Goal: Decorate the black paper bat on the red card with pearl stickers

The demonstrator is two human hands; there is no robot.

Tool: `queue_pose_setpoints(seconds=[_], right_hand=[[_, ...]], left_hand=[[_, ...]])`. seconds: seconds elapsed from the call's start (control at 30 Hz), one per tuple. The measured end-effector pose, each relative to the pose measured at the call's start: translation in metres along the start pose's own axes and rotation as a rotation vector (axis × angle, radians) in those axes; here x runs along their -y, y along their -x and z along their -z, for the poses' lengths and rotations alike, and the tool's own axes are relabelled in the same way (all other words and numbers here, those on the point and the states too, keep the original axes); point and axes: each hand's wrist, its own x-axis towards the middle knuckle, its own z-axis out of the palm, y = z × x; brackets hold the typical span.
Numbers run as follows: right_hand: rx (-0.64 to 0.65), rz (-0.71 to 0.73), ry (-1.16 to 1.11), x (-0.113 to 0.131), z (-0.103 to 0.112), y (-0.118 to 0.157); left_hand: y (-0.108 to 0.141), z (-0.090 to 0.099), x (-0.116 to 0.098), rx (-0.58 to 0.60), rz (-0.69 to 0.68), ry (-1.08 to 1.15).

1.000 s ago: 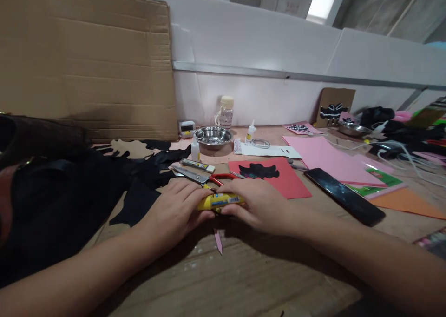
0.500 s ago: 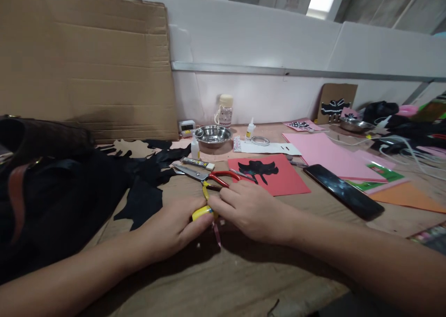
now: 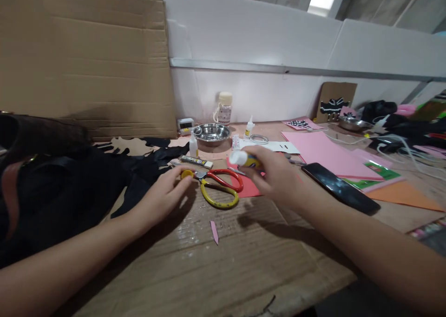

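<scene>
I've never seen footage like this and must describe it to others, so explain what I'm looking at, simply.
There is no machine here: these are a person's own bare hands, seen by a camera worn on the head, looking forward and down. The left hand pinches a small yellow cap. The right hand holds up a yellow-and-white tube, probably a glue stick, its white end showing. On the brown work surface lie scissors with red and yellow handles and a pink strip. Around them are a red sheet, a phone and a metal bowl.
</scene>
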Motion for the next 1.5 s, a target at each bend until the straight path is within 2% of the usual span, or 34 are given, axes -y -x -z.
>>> queue_pose_setpoints(seconds=[0.1, 0.17, 0.23, 0.3, 0.4, 0.47, 0.53, 0.6, 0.67, 0.73, 0.77, 0.83, 0.93, 1.03, 1.1, 1.23, 1.3, 1.4, 1.5], right_hand=[[0.13, 0.067, -0.076, 0.017, -0.014, 0.005], [0.165, 0.039, -0.104, 0.023, -0.022, 0.007], [0.204, -0.007, -0.138, 0.025, -0.026, 0.008], [0.264, -0.034, -0.157, 0.027, -0.028, 0.01], [0.376, 0.006, -0.138, 0.034, -0.031, 0.013], [0.432, 0.077, -0.109, 0.038, -0.032, 0.014], [0.429, 0.143, -0.088, 0.039, -0.032, 0.015], [0.345, 0.227, -0.047, 0.037, -0.03, 0.013], [0.206, 0.36, 0.045, 0.033, -0.027, 0.011], [0.102, 0.479, 0.133, 0.028, -0.024, 0.009], [0.092, 0.491, 0.148, 0.027, -0.023, 0.008], [0.185, 0.383, 0.095, 0.027, -0.023, 0.008], [0.386, 0.081, -0.112, 0.026, -0.024, 0.009], [0.436, -0.028, -0.276, 0.023, -0.025, 0.01], [0.418, -0.01, -0.298, 0.021, -0.025, 0.01], [0.428, 0.018, -0.19, 0.021, -0.026, 0.009], [0.445, -0.026, -0.201, 0.024, -0.026, 0.009], [0.442, -0.181, -0.466, 0.028, -0.024, 0.012], [0.537, -0.41, -0.802, 0.029, -0.021, 0.012]], left_hand=[[-0.005, -0.001, 0.014, -0.144, -0.006, -0.067], [-0.002, -0.002, 0.011, -0.195, -0.04, -0.1], [0.005, -0.004, 0.001, -0.173, -0.1, -0.128], [0.015, -0.006, -0.013, -0.099, -0.195, -0.158], [0.029, -0.011, -0.03, -0.002, -0.266, -0.114], [0.035, -0.014, -0.037, 0.046, -0.196, 0.008], [0.037, -0.017, -0.041, 0.078, -0.073, 0.188], [0.034, -0.018, -0.043, 0.079, 0.086, 0.398], [0.029, -0.017, -0.046, 0.065, 0.223, 0.556], [0.024, -0.016, -0.047, 0.063, 0.296, 0.611], [0.022, -0.015, -0.048, 0.063, 0.295, 0.605], [0.022, -0.014, -0.049, 0.049, 0.248, 0.562], [0.028, -0.014, -0.046, -0.043, 0.067, 0.386], [0.032, -0.016, -0.043, -0.092, -0.069, 0.236], [0.031, -0.018, -0.042, -0.064, -0.021, 0.28], [0.024, -0.018, -0.041, 0.039, 0.193, 0.523], [0.022, -0.017, -0.04, 0.054, 0.199, 0.548], [0.026, -0.015, -0.037, -0.016, 0.005, 0.373], [0.034, -0.015, -0.036, -0.058, -0.214, 0.172]])
